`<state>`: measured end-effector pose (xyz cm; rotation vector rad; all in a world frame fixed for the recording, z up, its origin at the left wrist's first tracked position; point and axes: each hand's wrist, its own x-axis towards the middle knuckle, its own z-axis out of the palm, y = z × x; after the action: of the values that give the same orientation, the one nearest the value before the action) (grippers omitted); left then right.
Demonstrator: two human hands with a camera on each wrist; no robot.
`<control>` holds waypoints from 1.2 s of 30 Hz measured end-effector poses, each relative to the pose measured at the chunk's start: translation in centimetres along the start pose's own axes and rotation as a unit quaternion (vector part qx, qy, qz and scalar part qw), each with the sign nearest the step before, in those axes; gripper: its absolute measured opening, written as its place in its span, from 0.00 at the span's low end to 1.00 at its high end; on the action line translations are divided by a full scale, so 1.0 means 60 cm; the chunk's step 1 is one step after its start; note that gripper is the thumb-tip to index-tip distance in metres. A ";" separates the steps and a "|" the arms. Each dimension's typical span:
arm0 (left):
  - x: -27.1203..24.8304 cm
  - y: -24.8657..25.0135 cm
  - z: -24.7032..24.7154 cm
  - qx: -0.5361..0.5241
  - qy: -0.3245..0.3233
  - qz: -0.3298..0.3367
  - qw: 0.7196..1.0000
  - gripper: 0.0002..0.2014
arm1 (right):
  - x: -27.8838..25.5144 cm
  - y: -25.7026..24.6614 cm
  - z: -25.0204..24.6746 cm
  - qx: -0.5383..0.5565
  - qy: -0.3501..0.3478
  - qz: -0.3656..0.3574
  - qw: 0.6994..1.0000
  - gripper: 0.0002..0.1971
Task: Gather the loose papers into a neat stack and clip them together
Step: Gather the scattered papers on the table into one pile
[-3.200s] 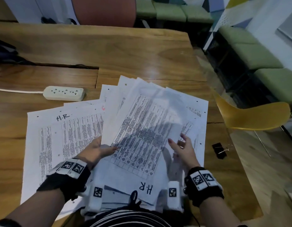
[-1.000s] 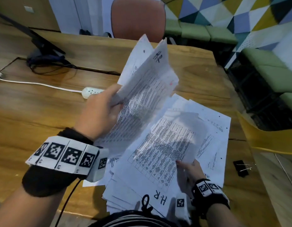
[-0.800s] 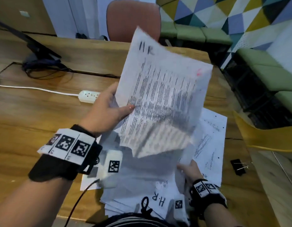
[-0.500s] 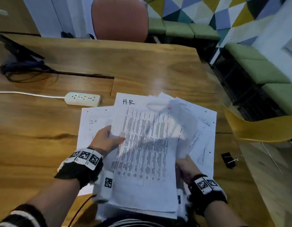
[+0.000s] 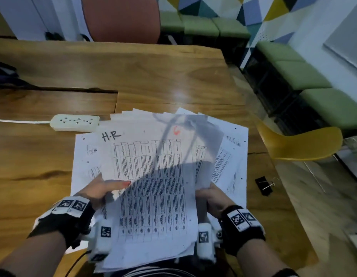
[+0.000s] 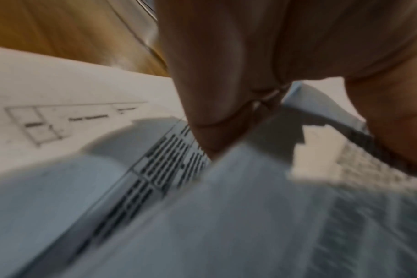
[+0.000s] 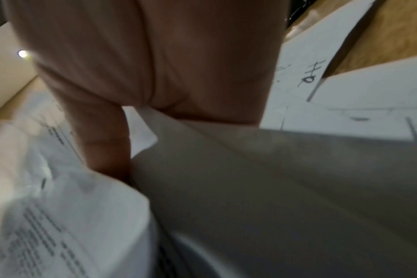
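Observation:
A loose pile of printed papers (image 5: 153, 176) lies fanned on the wooden table (image 5: 153, 76), its top sheet marked "H.R". My left hand (image 5: 111, 186) holds the pile's left edge, thumb lying across the top sheet and fingers going under the paper (image 6: 155, 169). My right hand (image 5: 203, 191) grips the right edge, with its fingers tucked between the sheets (image 7: 250, 188). Several sheets stick out askew at the far and right sides. A black binder clip (image 5: 264, 184) lies on the table to the right of the pile, untouched.
A white power strip (image 5: 74, 122) with its cord sits just beyond the pile's left corner. A yellow chair (image 5: 297, 144) stands off the table's right edge, an orange chair (image 5: 121, 17) beyond the far edge. Dark cables (image 5: 3, 74) lie far left.
The bunch of sheets that my left hand had lifted has come down onto the pile. Both hands now hold the pile's sides, nearer to me.

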<state>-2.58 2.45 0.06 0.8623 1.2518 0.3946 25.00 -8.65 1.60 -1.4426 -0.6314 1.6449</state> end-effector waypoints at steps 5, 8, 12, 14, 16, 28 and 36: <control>0.019 -0.009 0.013 0.051 -0.005 0.017 0.999 0.38 | 0.010 -0.012 0.011 0.042 0.020 0.019 0.999 0.10; 0.027 -0.023 -0.005 0.063 0.056 -0.006 0.996 0.46 | 0.026 -0.012 -0.010 0.012 0.126 -0.006 0.992 0.17; 0.020 -0.049 -0.018 0.055 0.083 -0.039 0.994 0.39 | 0.038 -0.007 -0.071 -0.160 0.440 0.033 0.883 0.28; 0.019 -0.050 -0.017 0.041 0.077 -0.025 0.996 0.41 | 0.041 -0.005 -0.087 -0.189 0.484 0.090 0.850 0.36; 0.009 -0.038 -0.004 0.026 0.062 -0.005 0.998 0.32 | 0.049 -0.004 -0.085 -0.199 0.479 0.100 0.849 0.41; 0.020 -0.053 -0.002 -0.019 0.059 -0.009 0.998 0.51 | 0.087 -0.001 -0.023 -0.412 0.373 0.050 0.830 0.35; 0.068 -0.100 -0.041 0.007 0.072 -0.023 0.997 0.60 | 0.060 0.016 -0.054 -0.304 0.359 0.033 0.882 0.12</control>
<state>-4.79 2.31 -7.27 0.8266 1.4066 0.4169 27.91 -6.58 -1.81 -2.3764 -0.6812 0.8352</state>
